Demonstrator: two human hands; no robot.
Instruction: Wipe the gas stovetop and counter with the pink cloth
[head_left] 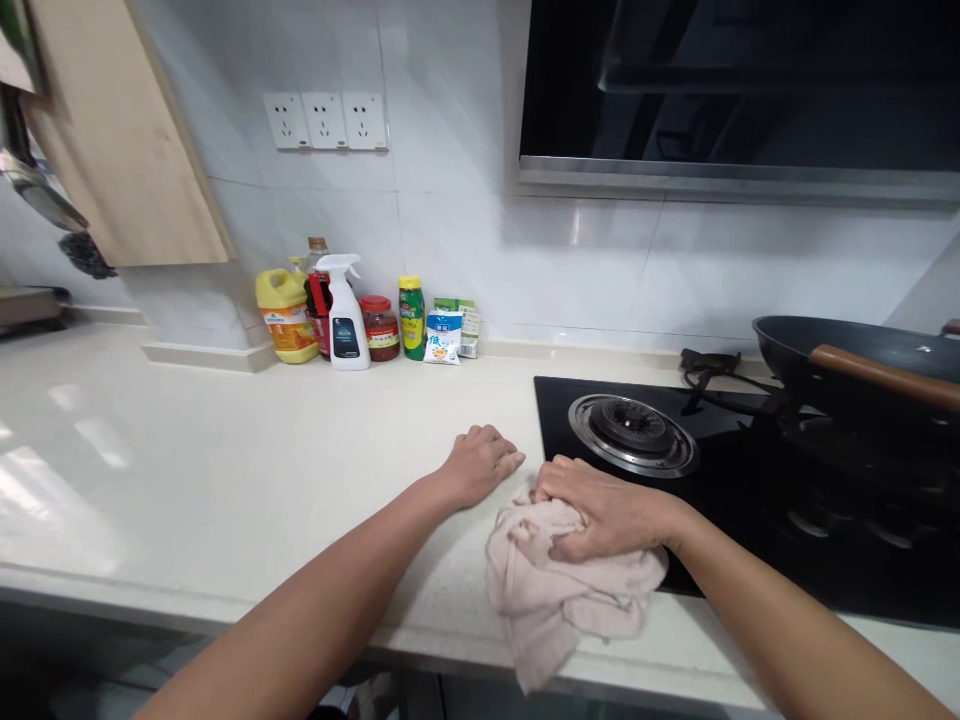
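My right hand [600,505] grips a pale pink cloth [547,590] bunched on the counter at the left edge of the black gas stove [720,490]. Part of the cloth overlaps the stove's corner, and its lower end hangs toward the counter's front edge. Just left of the stove, my left hand [480,465] rests palm down on the white countertop [300,470]. Its fingers are loosely bent, and it holds nothing. The near burner [634,435] has no pot support on it.
A dark wok [862,350] with a wooden handle stands on the stove's right side; a pot support [709,370] lies behind. Along the wall are a yellow jug [287,325], a white spray bottle [346,320], a red-lidded jar [380,330], a green bottle [412,320] and packets [444,338].
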